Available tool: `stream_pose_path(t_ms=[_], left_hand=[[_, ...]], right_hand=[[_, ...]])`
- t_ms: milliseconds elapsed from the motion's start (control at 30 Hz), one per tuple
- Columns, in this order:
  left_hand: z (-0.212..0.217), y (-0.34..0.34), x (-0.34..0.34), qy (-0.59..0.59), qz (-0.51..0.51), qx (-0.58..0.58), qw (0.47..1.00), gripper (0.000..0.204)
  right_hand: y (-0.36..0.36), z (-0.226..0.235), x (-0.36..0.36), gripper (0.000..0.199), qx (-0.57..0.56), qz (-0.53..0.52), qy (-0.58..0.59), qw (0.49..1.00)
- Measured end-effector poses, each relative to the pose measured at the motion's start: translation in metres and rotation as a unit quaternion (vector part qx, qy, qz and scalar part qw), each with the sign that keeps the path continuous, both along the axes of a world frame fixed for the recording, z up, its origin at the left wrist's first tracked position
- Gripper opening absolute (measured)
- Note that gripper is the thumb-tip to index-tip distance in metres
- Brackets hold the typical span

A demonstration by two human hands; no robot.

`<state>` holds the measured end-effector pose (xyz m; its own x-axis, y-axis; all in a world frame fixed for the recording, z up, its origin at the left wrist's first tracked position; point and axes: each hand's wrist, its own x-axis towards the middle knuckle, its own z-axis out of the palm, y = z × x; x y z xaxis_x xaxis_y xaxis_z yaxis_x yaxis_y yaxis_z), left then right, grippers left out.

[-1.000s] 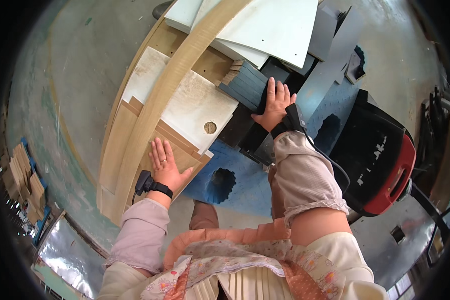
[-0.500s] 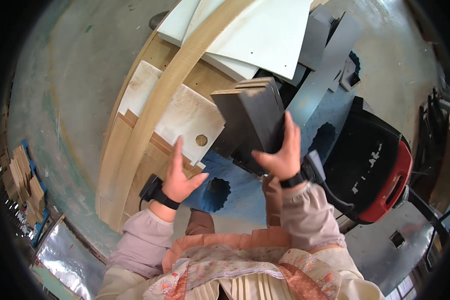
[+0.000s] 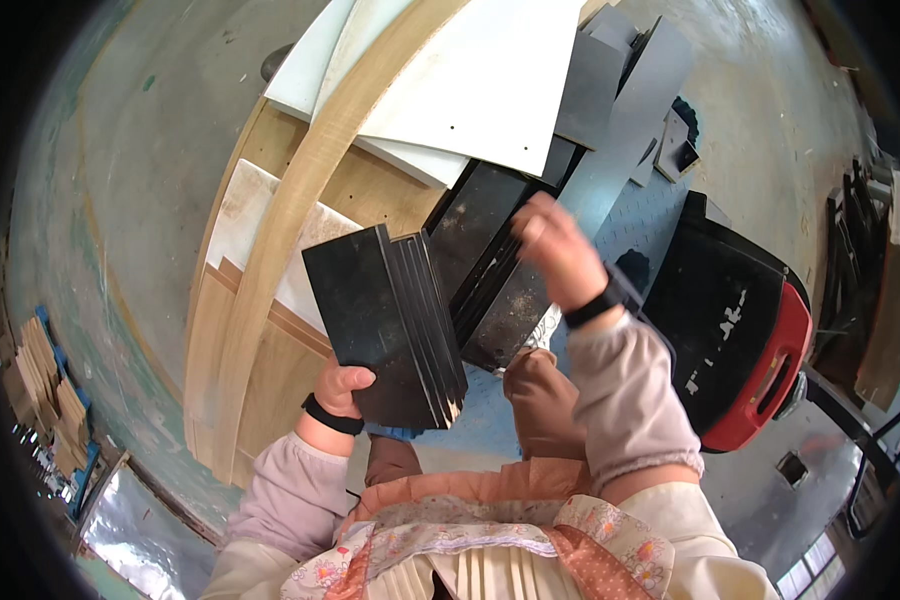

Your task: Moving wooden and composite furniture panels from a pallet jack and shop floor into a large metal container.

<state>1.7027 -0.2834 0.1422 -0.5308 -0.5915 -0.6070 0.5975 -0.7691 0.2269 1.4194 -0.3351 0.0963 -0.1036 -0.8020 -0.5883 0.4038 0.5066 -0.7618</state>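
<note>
Lifted clear of the pile, the stack of dark panels (image 3: 388, 322) now sits in the left hand (image 3: 342, 388) alone, fingers curled under its lower corner, sheets fanned and tilted upright. Half a second ago both hands carried it. Free again, the right hand (image 3: 555, 250) hangs blurred above the dark boards (image 3: 490, 265) beyond; its fingers look loosely bent, touching nothing.

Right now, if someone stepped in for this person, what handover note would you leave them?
Left hand: grips a stack of dark panels from below, lifted off the pile.
Right hand: raised, blurred, empty as far as I can tell, above more dark boards.
Done: the stack is picked up.
Left: it is not yet set down; light wooden boards and a red-and-black machine lie close by.
</note>
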Motion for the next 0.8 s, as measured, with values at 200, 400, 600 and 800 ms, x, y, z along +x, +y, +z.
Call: stream_pose_path(t_ms=[200, 400, 600, 800], left_hand=[[-0.009, 0.027, 0.006, 0.020, -0.014, 0.064, 0.998, 0.063], [-0.006, 0.033, 0.019, 0.019, -0.049, 0.080, 0.995, 0.065], [-0.007, 0.031, 0.017, 0.008, -0.040, 0.073, 0.997, 0.064], [-0.017, 0.038, 0.014, 0.005, -0.046, 0.083, 0.995, 0.064]], right_hand=[[-0.099, -0.023, -0.015, 0.053, 0.031, -0.025, 0.274, 0.961], [-0.075, -0.054, 0.058, 0.053, -0.058, 0.030, 0.133, 0.989], [-0.074, -0.070, -0.010, 0.049, 0.020, -0.293, 0.230, 0.928], [-0.113, -0.101, -0.124, 0.063, 0.025, -0.139, 0.557, 0.819]])
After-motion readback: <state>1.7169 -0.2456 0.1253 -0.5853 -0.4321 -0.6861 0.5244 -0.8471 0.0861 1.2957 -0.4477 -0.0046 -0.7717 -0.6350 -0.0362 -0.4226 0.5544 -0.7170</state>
